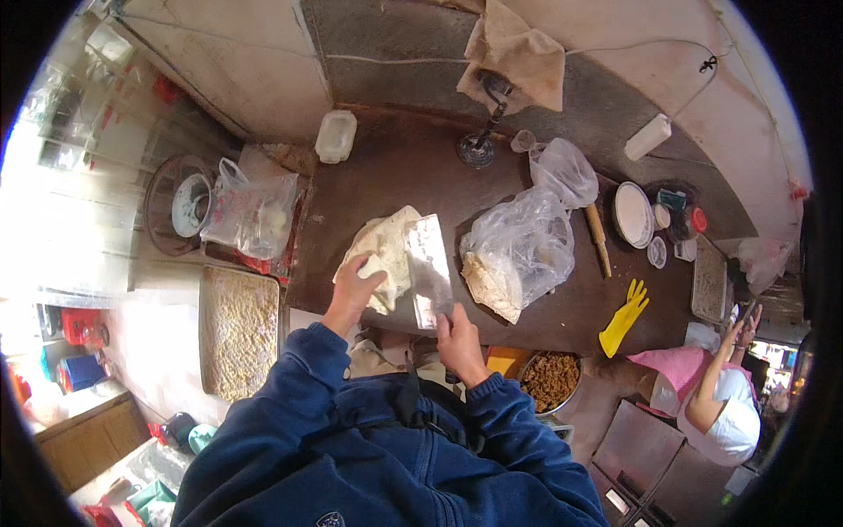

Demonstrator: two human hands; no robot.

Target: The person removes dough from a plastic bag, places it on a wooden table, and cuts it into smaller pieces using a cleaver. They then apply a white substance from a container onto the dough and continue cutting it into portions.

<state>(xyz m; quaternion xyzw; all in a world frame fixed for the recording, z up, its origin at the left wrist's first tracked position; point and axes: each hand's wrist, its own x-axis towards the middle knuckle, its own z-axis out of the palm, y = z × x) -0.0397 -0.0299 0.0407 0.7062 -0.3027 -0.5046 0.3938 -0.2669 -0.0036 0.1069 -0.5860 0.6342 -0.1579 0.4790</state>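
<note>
A wide-bladed cleaver (429, 263) is in my right hand (462, 344), its fingers wrapped around the handle. The shiny blade points away from me and lies along the right edge of a pale piece of dough (388, 240). My left hand (355, 295) grips the near left part of that dough, thumb and fingers bent over it. Whether the blade's edge is in the dough, I cannot tell. To the right of the cleaver, a second lump of dough (489, 290) sits partly under a clear plastic bag (530, 230) on the dark work table (402, 174).
A wooden rolling pin (598, 240), a bowl of white powder (633, 214) and a yellow rubber glove (624, 319) lie to the right. The lamp (475, 150) stands behind. At left is a tray (238, 332). A metal bowl of brown filling (552, 382) sits below the table edge. A co-worker (721, 408) stands at right.
</note>
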